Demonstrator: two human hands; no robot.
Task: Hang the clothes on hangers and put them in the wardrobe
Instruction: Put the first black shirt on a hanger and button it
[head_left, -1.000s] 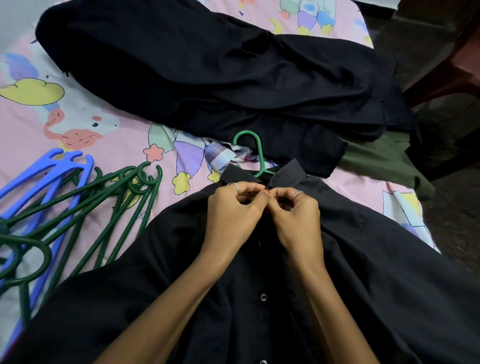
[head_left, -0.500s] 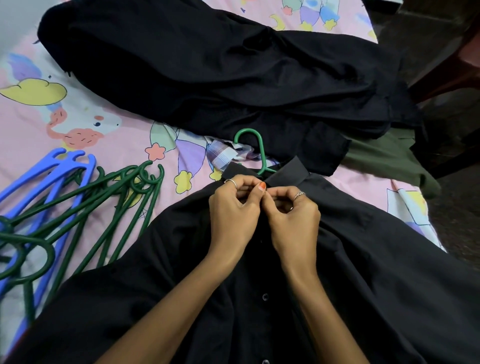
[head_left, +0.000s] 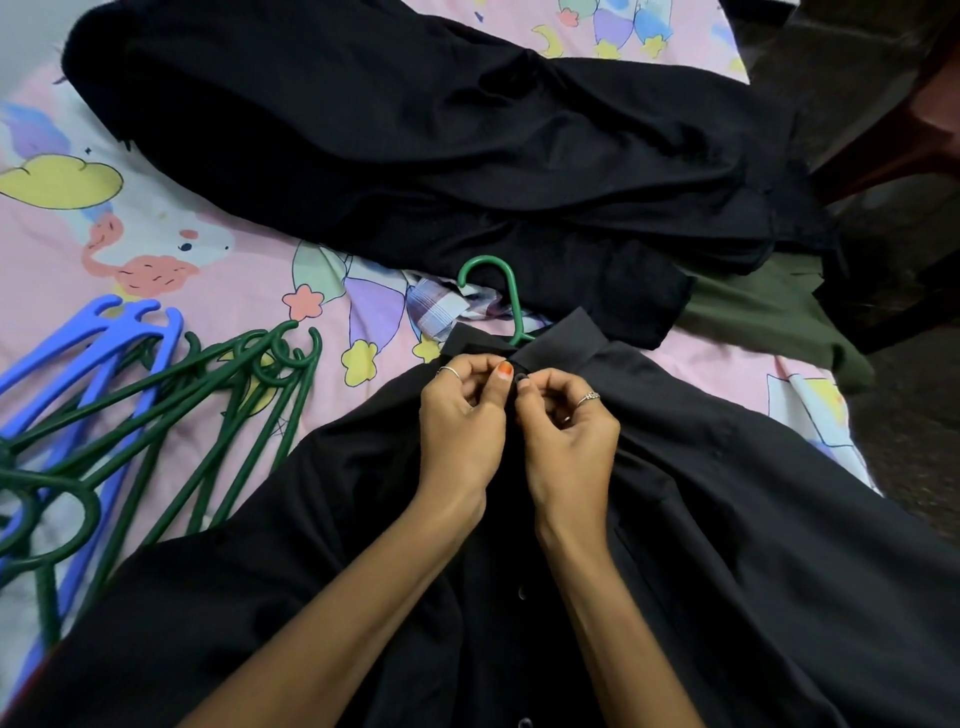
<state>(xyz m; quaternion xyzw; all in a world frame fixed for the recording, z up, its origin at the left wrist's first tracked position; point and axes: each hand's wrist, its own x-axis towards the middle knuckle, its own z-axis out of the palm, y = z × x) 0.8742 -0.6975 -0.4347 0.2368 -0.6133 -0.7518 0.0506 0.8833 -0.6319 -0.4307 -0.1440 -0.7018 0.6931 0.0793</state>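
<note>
Little has changed since a moment ago: both hands have stayed at the collar, the left thumb has slid a touch toward 3 o'clock so its orange nail now sits right beside the right fingertips, and the shirt, the hangers and the piled clothes lie where they did.

The black shirt (head_left: 701, 519) fills the field from the centre out to 6 o'clock, spread front-up on the patterned bedsheet (head_left: 218, 260), its button line running down the middle and its collar pointing toward 12 o'clock. At 12 o'clock beyond it lies a heap of black clothes (head_left: 415, 135), with an olive garment (head_left: 753, 312) at 3 o'clock and a scrap of checked cloth (head_left: 441, 312) just above the collar. At 9 o'clock a bundle of spare hangers (head_left: 135, 415), dark green and blue, rests on the sheet, well apart from the shirt's collar.

A green hanger (head_left: 511, 296) sits inside the shirt; only its hook shows, poking out of the collar toward 12 o'clock.

The left hand (head_left: 462, 421) and right hand (head_left: 569, 431) meet just below the collar, fingers curled, each pinching the shirt's front edge at the top button.
</note>
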